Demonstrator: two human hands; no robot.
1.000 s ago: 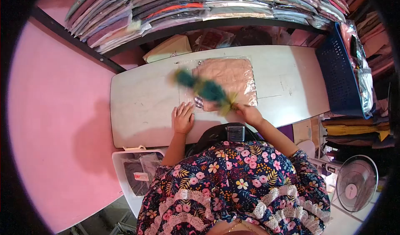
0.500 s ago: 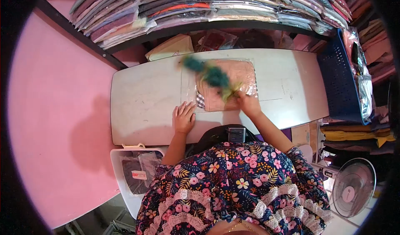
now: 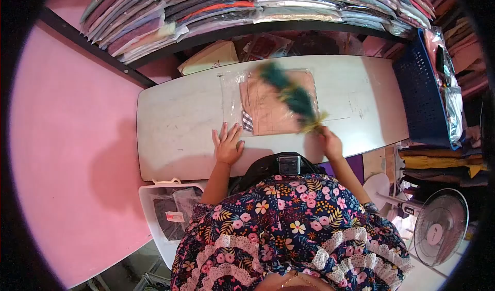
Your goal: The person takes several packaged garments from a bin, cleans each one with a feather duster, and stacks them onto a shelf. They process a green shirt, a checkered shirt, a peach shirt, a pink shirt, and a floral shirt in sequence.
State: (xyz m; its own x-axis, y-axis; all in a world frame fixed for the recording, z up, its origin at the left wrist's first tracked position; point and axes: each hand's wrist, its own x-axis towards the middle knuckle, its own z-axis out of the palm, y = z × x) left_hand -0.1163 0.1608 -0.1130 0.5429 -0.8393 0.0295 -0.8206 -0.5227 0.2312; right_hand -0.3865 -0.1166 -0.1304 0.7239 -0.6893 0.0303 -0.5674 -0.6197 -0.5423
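My right hand [image 3: 331,141] is closed round the handle end of a fluffy green-and-yellow duster [image 3: 289,91], which is smeared by motion. The duster slants up and left across a folded peach garment [image 3: 265,113] in a clear plastic bag [image 3: 232,92]. A black-and-white checked patch [image 3: 247,122] shows at the garment's lower left corner. Just left of that corner, my left hand [image 3: 228,144] lies open on the white table [image 3: 175,120], fingers spread, with the fingertips close to the bag's lower edge.
Stacks of bagged garments [image 3: 216,12] fill the shelf behind the table. On the right stands a blue basket [image 3: 420,95] holding bagged items, with a fan [image 3: 441,226] below it. A white bin [image 3: 154,208] with packaged clothing sits at lower left.
My right hand has swung the duster to the right and slightly toward me, uncovering the garment's left side. My left hand stays in place, its fingers spread wider.
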